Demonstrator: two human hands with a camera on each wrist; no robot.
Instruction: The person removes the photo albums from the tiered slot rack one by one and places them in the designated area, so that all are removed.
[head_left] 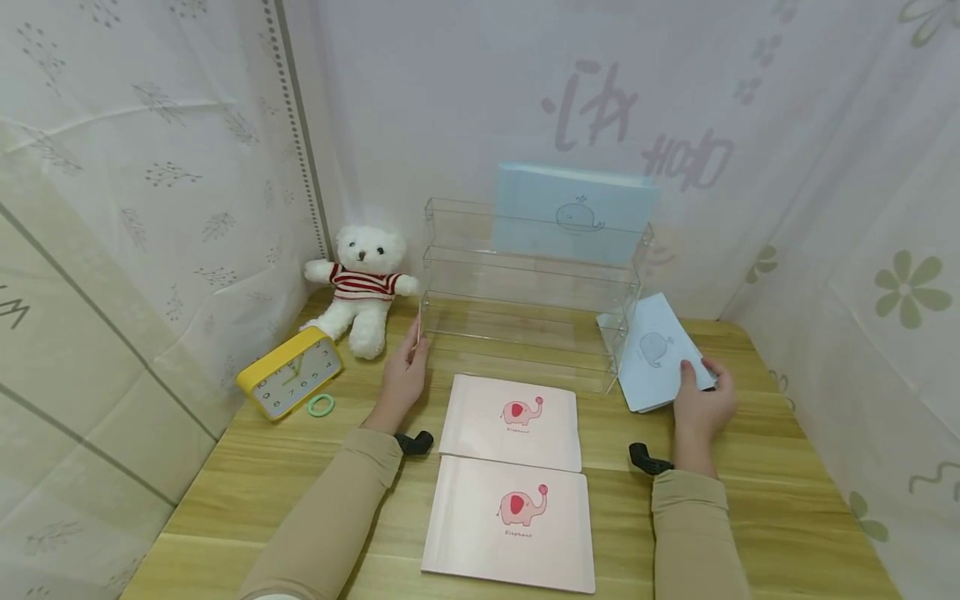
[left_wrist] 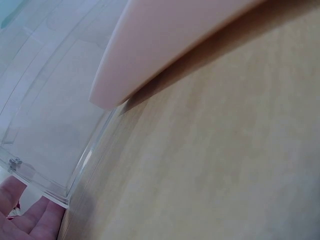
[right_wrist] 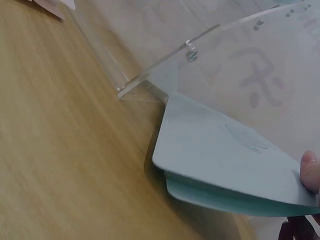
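Note:
A clear acrylic tiered rack [head_left: 525, 312] stands at the back of the table. My left hand [head_left: 405, 367] touches its left side panel, and in the left wrist view the fingers [left_wrist: 45, 220] lie along the outside of that panel. With thumb on top, my right hand [head_left: 705, 404] grips a light blue notebook [head_left: 652, 354] bearing a whale drawing, held tilted beside the rack's right side; in the right wrist view, a second blue layer shows beneath its cover [right_wrist: 215, 145]. Another blue whale notebook [head_left: 577, 212] stands in the rack's top tier.
Two pink elephant notebooks [head_left: 513, 421] lie in front of the rack, one nearer. At left are a white teddy bear [head_left: 363, 287] in a striped shirt, a yellow clock [head_left: 292, 371] and a green ring [head_left: 321, 406]. Patterned cloth walls [head_left: 420, 100] surround the table.

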